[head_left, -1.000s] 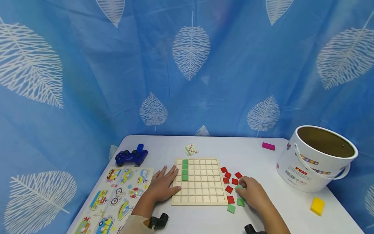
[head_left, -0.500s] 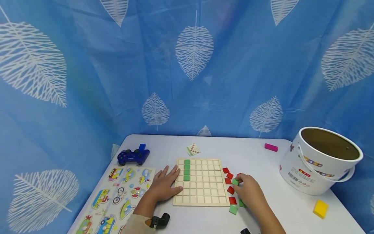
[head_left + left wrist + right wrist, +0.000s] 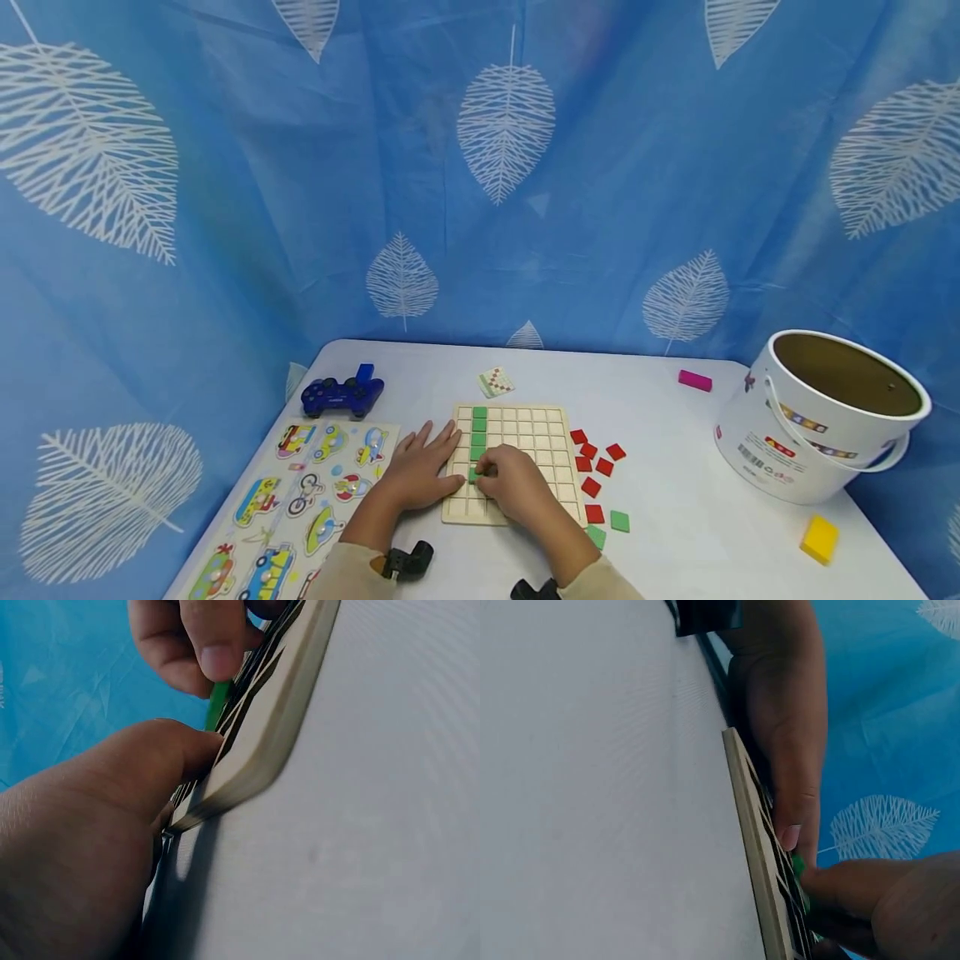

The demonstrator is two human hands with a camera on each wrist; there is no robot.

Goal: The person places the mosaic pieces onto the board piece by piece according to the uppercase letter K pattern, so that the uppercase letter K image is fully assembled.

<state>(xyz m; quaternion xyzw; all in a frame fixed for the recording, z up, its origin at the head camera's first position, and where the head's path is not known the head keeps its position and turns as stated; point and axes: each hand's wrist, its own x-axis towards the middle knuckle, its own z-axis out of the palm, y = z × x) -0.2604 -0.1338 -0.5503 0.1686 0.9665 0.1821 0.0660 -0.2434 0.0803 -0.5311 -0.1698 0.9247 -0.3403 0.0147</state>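
Note:
A wooden grid board [image 3: 536,433] lies on the white table [image 3: 675,517]. Green tiles [image 3: 479,432] fill a short column at its top left. My left hand [image 3: 422,468] lies flat with straight fingers on the board's left edge; its thumb [image 3: 142,761] shows against the board's side [image 3: 277,727]. My right hand [image 3: 517,483] is over the board and pinches a green tile [image 3: 473,474] just below that column; the same tile [image 3: 219,705] shows edge-on in the left wrist view and as a green sliver [image 3: 799,866] in the right wrist view.
Loose red tiles [image 3: 592,462] and green tiles [image 3: 619,522] lie right of the board. A vehicle puzzle [image 3: 300,500] and blue game controller [image 3: 341,393] sit left. A pattern card [image 3: 495,382], pink block [image 3: 694,381], white bucket [image 3: 817,417] and yellow block [image 3: 816,538] are farther off.
My right hand picked a green tile from the loose pile at the right and carried it left onto the board, below the green column. The left hand stayed put.

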